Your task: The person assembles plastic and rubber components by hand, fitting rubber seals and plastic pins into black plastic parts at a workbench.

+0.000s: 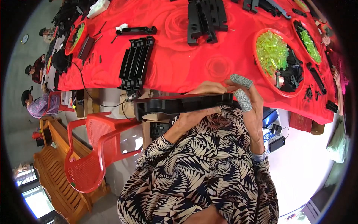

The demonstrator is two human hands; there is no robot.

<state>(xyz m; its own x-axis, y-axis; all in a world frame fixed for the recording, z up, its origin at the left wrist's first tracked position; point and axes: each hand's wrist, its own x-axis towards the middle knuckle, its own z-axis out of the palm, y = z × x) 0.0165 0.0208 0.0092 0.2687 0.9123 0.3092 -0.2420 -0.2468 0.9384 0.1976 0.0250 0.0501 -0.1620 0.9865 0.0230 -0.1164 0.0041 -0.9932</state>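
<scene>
While the left hand (195, 116) is gripping a black part (179, 105), the right hand (253, 100) is reaching its narrow end

The black part is lying almost level in mid-air, in front of the person's torso and near the close edge of the bench (171, 67). Its long axis is running left to right, the right end sitting slightly higher in view. The broader, blockier end is pointing left; the slimmer end is pointing toward the right hand. Its surface is looking like smooth, faintly glossy plastic, moulded with hollows and a stepped edge.

The left hand's fingers are grasping the part around its middle. The right hand's fingers are bending beside the narrow end, 2 of them wearing speckled grey sleeves (241, 80); whether they are pinching or only touching it, I cannot tell.

Rose-patterned red cloth is covering the bench. Near its close edge, a row of slender black parts (137, 63) is lying side by side, their long axes running away from the person. To the right, a round red basin (254, 52) is holding translucent yellow-green strips (271, 52) and small matte-black pieces (292, 76). Below left, a red chair (106, 136) is showing its perforated seat.
</scene>
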